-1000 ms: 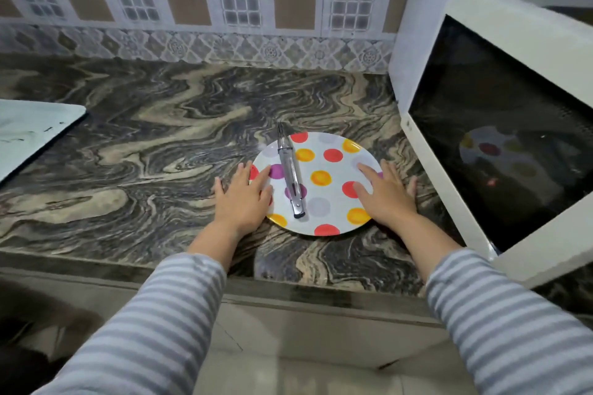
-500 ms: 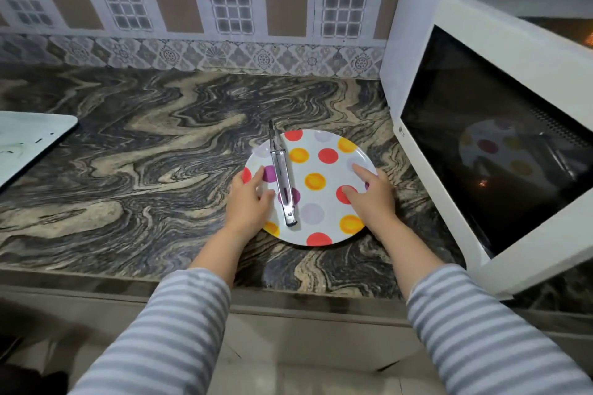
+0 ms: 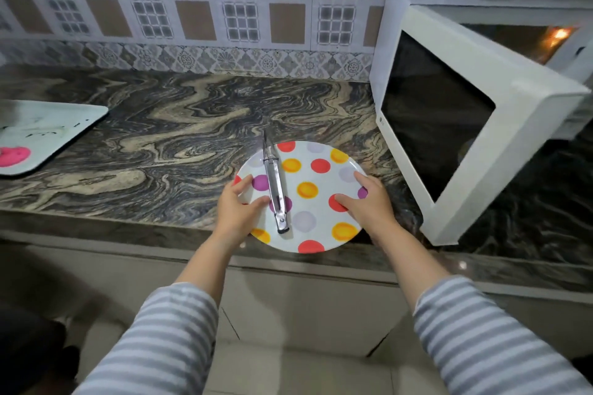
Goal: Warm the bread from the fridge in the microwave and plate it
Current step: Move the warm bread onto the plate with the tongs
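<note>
**Both hands on the spotted plate at the counter's edge**

Nearest are two striped grey-and-white sleeves (image 3: 481,330), reaching forward over the front of the marble counter (image 3: 144,151). The left hand (image 3: 237,212) grips the near-left rim of the polka-dot plate (image 3: 321,183), thumb laid over the top and fingers curled round the edge. The right hand (image 3: 369,202) holds the right rim the same way, thumb and forefinger lying on the plate's face.

The plate sits at the counter's front edge, its nearest part overhanging the lip. A pair of closed metal tongs (image 3: 275,189) lies on its left half. Their long axis runs almost straight away from the person, leaning slightly left: the looped handle end points toward the person, and the slim tip points at the wall and sticks out past the plate's far rim.

Just right of the plate, the microwave door (image 3: 449,125) stands swung open, its dark glass facing the plate. Far left on the counter rests a white tray (image 3: 51,131) with something pink (image 3: 14,155) on it. Behind everything runs the patterned tile wall (image 3: 192,19).
</note>
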Available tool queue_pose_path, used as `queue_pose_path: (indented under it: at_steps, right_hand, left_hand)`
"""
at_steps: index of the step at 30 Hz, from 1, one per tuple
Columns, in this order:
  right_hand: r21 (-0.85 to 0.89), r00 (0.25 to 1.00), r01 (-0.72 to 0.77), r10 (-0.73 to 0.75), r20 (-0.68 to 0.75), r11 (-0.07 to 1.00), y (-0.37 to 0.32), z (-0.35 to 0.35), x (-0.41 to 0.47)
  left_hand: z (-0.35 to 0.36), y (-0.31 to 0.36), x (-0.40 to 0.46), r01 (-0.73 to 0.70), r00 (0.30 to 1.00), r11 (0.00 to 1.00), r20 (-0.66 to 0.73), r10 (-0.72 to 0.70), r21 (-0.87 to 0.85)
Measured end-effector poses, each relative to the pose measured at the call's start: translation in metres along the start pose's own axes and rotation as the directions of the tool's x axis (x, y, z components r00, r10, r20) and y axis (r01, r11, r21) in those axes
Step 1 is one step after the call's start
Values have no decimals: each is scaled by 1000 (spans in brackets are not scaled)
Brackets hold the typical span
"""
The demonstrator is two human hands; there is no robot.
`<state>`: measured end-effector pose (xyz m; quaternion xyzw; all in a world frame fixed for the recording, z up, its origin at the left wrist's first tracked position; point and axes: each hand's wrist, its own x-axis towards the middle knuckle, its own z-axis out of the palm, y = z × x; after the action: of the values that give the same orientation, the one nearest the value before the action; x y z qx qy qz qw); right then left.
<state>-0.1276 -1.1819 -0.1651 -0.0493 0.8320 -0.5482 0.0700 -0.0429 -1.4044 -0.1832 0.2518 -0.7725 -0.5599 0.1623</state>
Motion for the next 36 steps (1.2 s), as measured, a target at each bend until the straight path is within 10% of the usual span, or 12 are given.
queue_pose_path:
  at_steps: [16,36]
  right_hand:
    - [-17,994,64,-62,87,998,69,-94,-190]
    - [20,968,-69,72,-241,997,145,-277,-283]
  left_hand:
    - [19,-11,-256,23,996,996,-83,-30,-84]
    - [182,37,-340,-6,978,999,207,15,-47]
